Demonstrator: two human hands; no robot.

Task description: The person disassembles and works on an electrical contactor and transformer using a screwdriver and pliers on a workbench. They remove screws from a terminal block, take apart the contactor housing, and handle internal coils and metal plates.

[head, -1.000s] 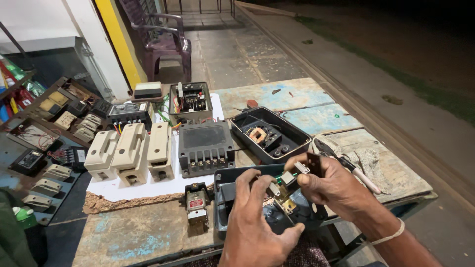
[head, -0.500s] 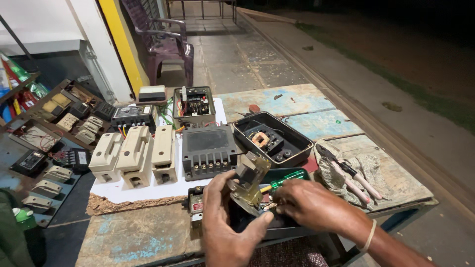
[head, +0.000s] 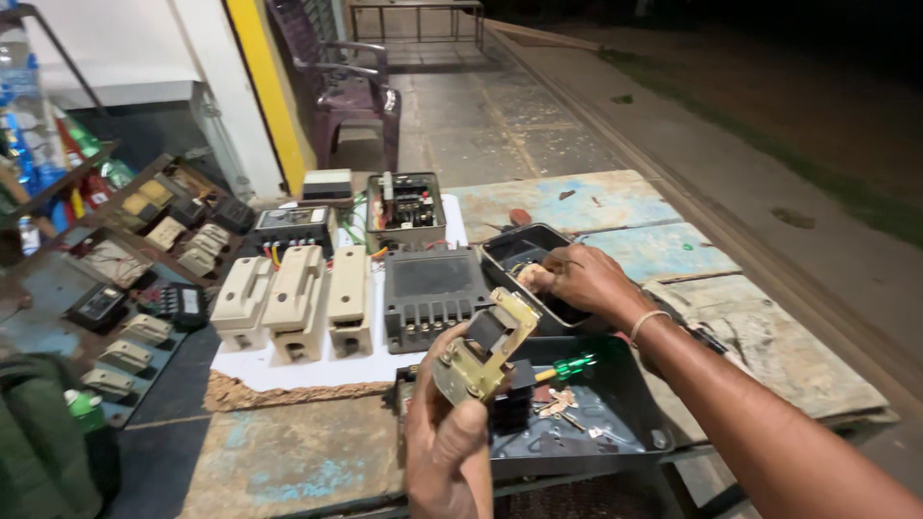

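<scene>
At the near edge of a worn, paint-flaked bench (head: pixel 288 461), left hand (head: pixel 447 437) raised with its grip closed around a brass-coloured metal mechanism (head: pixel 486 346), disc end low, flat plate tilted up toward 1 o'clock; held above the near-left corner of a shallow dark tray (head: pixel 625 413); inside that tray, a green-handled screwdriver (head: pixel 567 367) and a scatter of small screws and metal bits (head: pixel 562 404). At 2 o'clock from the mechanism, right hand (head: pixel 582 279), a pale band on its wrist, reaching into an open black casing (head: pixel 514 252); fingers curled onto a small pale part (head: pixel 532 278) inside it, grip closed on that part as far as can be told. At 10 o'clock from the left hand, three cream-coloured fuse units (head: pixel 293 298) standing side by side on a white sheet (head: pixel 288 360); just beside them at 3 o'clock, a grey ribbed box (head: pixel 433 293) with a row of terminals along its near side. Behind these, at 12 o'clock, an open metal box of wired parts (head: pixel 406 207) and a dark meter-like unit (head: pixel 293 226). At 9 o'clock, on a lower dark surface, trays of assorted small switches and casings (head: pixel 144 279). Farther off at 12 o'clock, a purple plastic chair (head: pixel 346 86) on a concrete floor; dark ground beyond at 2 o'clock.
</scene>
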